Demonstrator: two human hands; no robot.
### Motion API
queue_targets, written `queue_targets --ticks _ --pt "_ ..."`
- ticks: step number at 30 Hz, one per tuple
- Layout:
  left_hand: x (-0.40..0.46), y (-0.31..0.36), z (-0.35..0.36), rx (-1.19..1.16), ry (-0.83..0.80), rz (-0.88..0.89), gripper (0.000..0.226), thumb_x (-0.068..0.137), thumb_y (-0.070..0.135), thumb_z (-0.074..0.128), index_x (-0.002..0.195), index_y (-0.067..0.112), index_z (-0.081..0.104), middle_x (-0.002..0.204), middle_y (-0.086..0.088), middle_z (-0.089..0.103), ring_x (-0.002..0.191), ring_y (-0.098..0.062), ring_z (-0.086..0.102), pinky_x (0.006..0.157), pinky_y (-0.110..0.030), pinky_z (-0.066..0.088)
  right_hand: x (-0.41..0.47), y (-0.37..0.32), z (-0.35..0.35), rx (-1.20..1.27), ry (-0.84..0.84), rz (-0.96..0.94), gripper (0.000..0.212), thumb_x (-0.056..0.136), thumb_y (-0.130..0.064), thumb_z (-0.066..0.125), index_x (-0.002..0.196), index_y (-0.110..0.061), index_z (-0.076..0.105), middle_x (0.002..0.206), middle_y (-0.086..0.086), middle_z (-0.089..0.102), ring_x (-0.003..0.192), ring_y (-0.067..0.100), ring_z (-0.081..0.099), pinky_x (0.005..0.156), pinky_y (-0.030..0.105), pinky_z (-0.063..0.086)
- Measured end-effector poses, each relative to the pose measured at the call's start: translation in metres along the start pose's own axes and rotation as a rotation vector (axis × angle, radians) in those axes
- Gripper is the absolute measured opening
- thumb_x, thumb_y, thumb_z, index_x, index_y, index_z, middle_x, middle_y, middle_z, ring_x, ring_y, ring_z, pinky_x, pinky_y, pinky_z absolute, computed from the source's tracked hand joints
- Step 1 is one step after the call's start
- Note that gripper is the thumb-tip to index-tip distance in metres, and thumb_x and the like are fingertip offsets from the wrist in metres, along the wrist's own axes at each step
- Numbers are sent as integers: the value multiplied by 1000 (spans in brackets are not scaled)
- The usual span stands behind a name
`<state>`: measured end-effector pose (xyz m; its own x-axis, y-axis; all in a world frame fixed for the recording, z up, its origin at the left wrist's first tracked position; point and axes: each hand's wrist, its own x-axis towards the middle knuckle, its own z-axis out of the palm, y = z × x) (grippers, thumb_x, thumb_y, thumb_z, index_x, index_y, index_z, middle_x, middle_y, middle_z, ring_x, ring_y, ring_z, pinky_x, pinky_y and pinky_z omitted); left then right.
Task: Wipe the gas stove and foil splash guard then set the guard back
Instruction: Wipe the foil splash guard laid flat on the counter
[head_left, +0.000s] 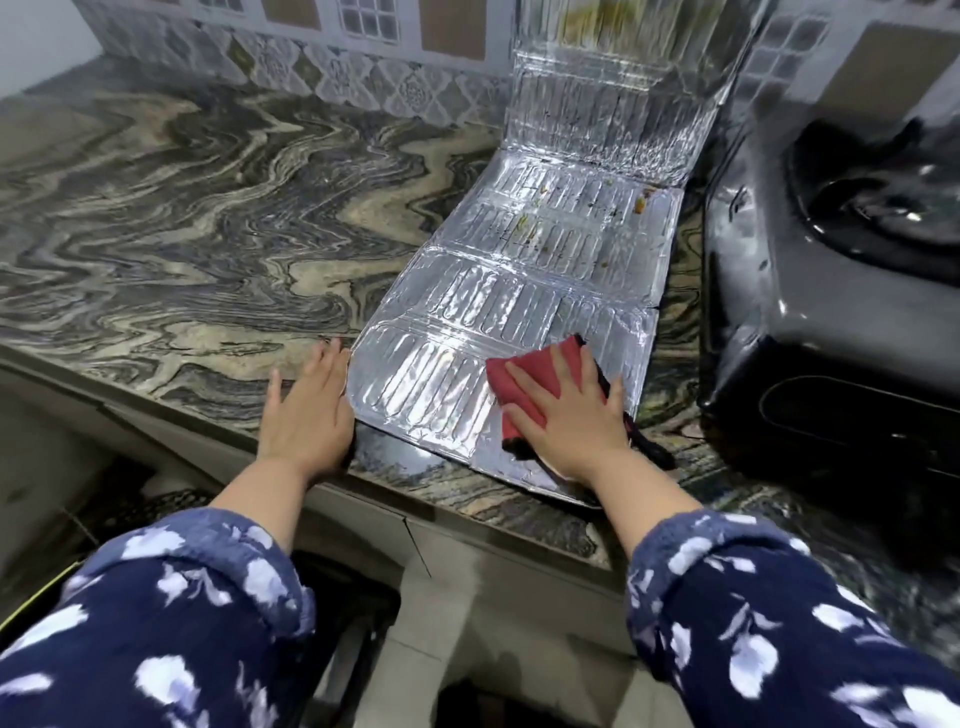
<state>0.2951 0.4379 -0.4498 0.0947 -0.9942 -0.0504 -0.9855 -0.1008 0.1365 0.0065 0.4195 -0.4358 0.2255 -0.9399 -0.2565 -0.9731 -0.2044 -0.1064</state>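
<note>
**Both hands flat at the near end of a foil guard laid out on the counter**

Right hand (569, 415) lies palm down with straight, spread fingers on a folded red cloth (535, 376), pressing it onto the silver, ribbed foil splash guard (498, 301). Left hand (309, 408) is also flat, fingers straight and together, resting on the counter with its fingertips along the guard's near left edge. The two hands are apart, one at each side of the guard's nearest panel.

The guard is unfolded across the swirled grey and tan stone counter (182, 218). Its near panels lie flat, running from the counter's front edge toward the back; its far panel stands up, leaning against the patterned tile wall (322, 67) at the counter's back edge. The guard's near corner juts slightly past the front edge. Small brown and yellowish spots show on the middle panels, close to the fold.

Just beside the guard, toward the counter's right end, sits the dark grey gas stove (810, 291), with one black burner recess visible on top.

Both forearms wear dark blue sleeves (171, 629) with pale flower prints, pushed up from the wrists.
</note>
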Motion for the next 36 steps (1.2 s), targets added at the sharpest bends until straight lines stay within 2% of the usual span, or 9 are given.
queue_targets --ticks 9,14,19,22,25,27,30,34,36 --pt "3 -5 7 -4 52 17 56 97 24 29 152 21 15 160 11 5 146 -4 0 119 -46 1 69 37 -23 41 22 170 60 89 -70 8 145 -53 -6 160 -1 -17 143 36 -26 110 64 -14" --pt "3 -9 9 -11 69 46 62 90 32 17 151 20 19 160 10 9 146 -4 2 118 -45 1 93 41 -32 58 33 200 61 91 -68 8 148 -47 -3 161 -3 -13 145 32 -22 110 62 -13" --pt "3 -5 0 -140 46 0 71 79 36 25 148 18 27 158 4 21 146 -8 14 118 -44 3 82 37 -30 93 16 192 61 91 -67 10 147 -47 -2 161 -6 -15 145 32 -22 113 59 -10" --pt "11 4 -17 -108 73 23 77 78 46 27 150 17 22 157 -1 24 145 -12 21 119 -41 5 69 31 -29 92 7 181 61 92 -67 10 147 -48 -2 160 -6 -16 145 32 -23 114 59 -11" --pt "28 23 -26 -85 63 118 73 88 51 29 151 19 16 159 1 18 146 -11 16 119 -43 3 54 22 -24 94 10 171 60 92 -66 10 148 -48 -3 160 -6 -17 144 31 -23 114 58 -12" --pt "39 38 -27 -93 43 160 68 94 48 37 151 18 16 159 1 15 146 -11 13 120 -45 1 42 15 -19 101 13 167 60 92 -66 11 147 -48 -2 160 -6 -17 144 31 -24 113 58 -14" --pt "53 55 -25 -110 43 186 67 94 43 41 151 17 18 160 -1 14 147 -14 12 118 -47 -1 26 5 -9 105 19 170 60 92 -67 10 148 -48 -2 160 -6 -18 144 31 -26 113 58 -14" --pt "71 64 -21 -75 22 183 68 93 44 42 149 13 21 160 -3 12 148 -17 7 119 -52 3 8 -7 -3 103 50 173 61 92 -65 10 149 -45 -2 159 -1 -21 143 33 -27 112 59 -15" --pt "82 64 -20 -83 27 169 66 92 45 42 148 13 25 160 -3 12 148 -17 6 118 -53 3 2 -12 -1 120 77 162 62 92 -65 12 148 -45 -8 156 3 -29 141 34 -30 112 59 -17"
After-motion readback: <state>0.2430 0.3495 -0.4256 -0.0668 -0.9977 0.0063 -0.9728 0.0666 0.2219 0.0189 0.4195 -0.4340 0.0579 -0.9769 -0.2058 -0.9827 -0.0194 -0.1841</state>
